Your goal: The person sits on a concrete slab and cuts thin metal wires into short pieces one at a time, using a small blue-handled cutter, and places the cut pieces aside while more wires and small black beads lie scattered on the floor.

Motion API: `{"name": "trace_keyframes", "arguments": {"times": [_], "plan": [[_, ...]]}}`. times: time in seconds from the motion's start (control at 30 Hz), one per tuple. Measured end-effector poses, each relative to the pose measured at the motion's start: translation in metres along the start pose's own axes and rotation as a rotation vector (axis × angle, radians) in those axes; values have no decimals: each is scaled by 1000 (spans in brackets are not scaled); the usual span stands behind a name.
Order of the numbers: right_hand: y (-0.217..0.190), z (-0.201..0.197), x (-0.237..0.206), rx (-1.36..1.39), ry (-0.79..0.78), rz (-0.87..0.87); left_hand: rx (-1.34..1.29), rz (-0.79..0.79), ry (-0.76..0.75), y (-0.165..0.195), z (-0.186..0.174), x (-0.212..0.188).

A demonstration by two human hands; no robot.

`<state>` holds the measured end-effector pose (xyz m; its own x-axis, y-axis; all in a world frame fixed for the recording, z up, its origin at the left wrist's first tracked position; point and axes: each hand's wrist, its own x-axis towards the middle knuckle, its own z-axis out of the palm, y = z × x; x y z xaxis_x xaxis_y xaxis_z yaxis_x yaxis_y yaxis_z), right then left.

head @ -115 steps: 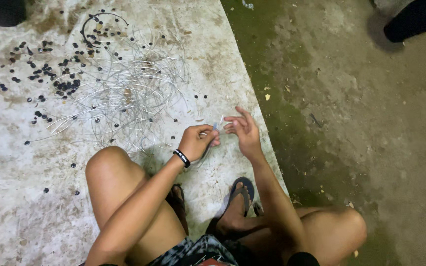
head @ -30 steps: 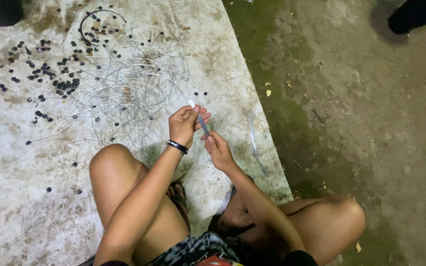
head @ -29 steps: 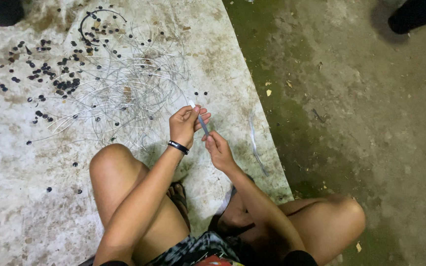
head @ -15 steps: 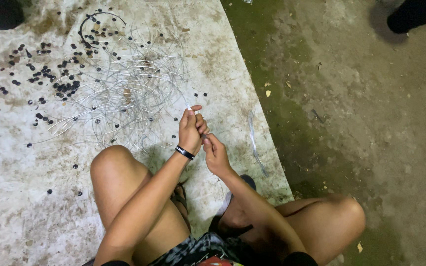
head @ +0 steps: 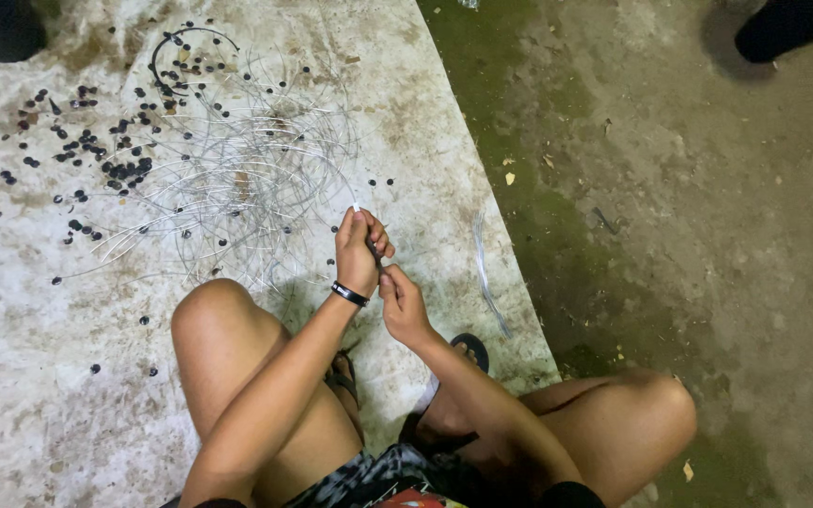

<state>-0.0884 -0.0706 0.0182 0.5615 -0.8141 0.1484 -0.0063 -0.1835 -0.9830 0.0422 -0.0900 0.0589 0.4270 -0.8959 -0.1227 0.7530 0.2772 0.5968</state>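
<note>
Left hand [head: 359, 252] closed around a thin clear tube [head: 357, 204], its white tip poking out just above the fingers. Black band [head: 349, 294] on that wrist. Right hand [head: 401, 303] just below and right of the left, touching it, fingers pinched together at the tube's lower part; what exactly sits between them too small to tell. Both hands raised over a pale stained mat [head: 39, 395] on the floor, between bent bare knees. Beyond the hands, a loose tangle of thin clear tubes [head: 237, 179] spread on the mat. Small black beads [head: 96, 160] scattered left and up, thickest at upper left. A separate clear strand [head: 486, 273] near the mat's right edge. Dark sandal [head: 470, 348] under the right forearm. Mossy concrete [head: 689, 235] to the right.
</note>
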Motion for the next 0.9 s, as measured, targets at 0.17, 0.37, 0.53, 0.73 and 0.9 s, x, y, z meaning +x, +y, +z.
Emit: {"name": "trace_keyframes", "arguments": {"times": [0.17,0.37,0.53,0.73,0.9], "plan": [[-4,2,-3,-12,0,49,-57,-22,-34,1,-1,-1],[-13,-2,-2,-6,-94,21,98,-47,84,9,3,5],[-16,-12,-6,7,-234,113,3,-15,208,37,-11,32],[-11,-21,-15,-140,-336,86,-161,-25,217,75,-39,54],[-5,-29,-24,-99,-424,143,-289,-101,219,96,-54,60]]}}
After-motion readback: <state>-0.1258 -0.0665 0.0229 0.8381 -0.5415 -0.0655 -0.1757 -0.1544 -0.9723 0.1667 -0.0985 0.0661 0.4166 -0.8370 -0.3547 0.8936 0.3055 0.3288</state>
